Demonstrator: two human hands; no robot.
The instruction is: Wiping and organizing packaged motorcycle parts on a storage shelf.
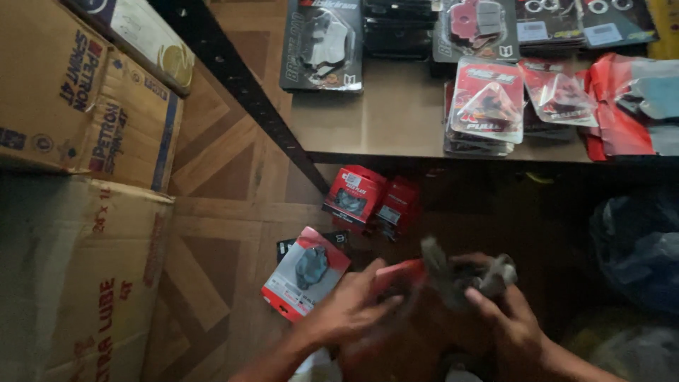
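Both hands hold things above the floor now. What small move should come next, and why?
Probably draw the grey brake pads in the right hand away from the red package at the left hand: they already appear outside it, though blurred.

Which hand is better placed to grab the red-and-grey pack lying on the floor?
Left. The left hand sits right beside the floor pack, though it touches a red card. The right hand is farther away and grips a blurred grey part.
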